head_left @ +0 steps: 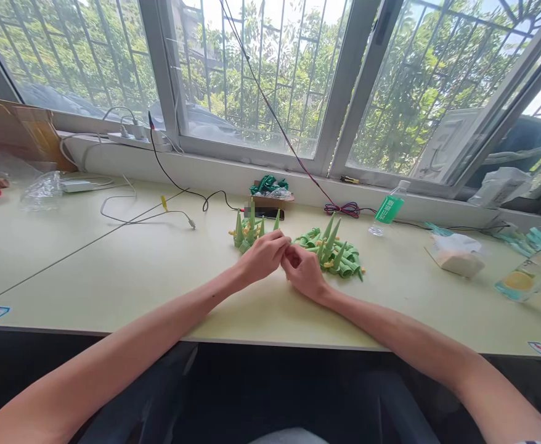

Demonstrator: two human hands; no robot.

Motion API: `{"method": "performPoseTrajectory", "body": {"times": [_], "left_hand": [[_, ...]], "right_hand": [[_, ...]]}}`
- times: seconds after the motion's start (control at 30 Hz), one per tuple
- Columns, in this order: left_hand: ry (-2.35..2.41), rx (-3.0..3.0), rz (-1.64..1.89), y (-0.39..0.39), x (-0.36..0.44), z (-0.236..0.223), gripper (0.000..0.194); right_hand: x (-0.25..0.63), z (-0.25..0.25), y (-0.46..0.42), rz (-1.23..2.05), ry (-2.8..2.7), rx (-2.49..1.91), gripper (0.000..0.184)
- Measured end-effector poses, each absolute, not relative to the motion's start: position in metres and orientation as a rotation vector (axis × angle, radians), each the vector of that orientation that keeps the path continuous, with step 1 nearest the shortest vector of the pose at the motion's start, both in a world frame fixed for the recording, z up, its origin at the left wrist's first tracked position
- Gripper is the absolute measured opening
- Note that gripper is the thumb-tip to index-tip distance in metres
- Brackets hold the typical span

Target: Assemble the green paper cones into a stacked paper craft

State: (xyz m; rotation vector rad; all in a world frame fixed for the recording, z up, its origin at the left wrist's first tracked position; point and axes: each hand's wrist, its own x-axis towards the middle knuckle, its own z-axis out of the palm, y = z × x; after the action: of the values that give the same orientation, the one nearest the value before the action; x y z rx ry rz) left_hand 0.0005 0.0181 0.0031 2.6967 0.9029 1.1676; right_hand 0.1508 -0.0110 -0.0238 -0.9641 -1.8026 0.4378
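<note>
My left hand (264, 256) and my right hand (304, 270) meet at the middle of the pale table (113, 271), fingers curled and pinched together over something small that I cannot make out. Just behind the left hand stands a small group of upright green cone-shaped pieces (251, 229) with yellow bits. Behind the right hand lies a larger heap of the same green cones (337, 254), some upright, most lying flat.
A phone and a box with green material (269, 196) sit by the window sill. White cables (136, 213) trail at the left, a plastic bottle (387, 213) lies at the right, and packets and a tissue-like bundle (458, 256) lie far right.
</note>
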Motion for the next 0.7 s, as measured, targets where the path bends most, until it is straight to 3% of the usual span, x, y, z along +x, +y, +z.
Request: {"method": "performPoseTrajectory", "body": {"times": [0.7], "left_hand": [[0.828,2.583,1.244,0.0239,0.0003,-0.0007,0.027]], "right_hand": [[0.1519,-0.025,-0.0071,0.587,-1.755,-0.984,0.021]]}}
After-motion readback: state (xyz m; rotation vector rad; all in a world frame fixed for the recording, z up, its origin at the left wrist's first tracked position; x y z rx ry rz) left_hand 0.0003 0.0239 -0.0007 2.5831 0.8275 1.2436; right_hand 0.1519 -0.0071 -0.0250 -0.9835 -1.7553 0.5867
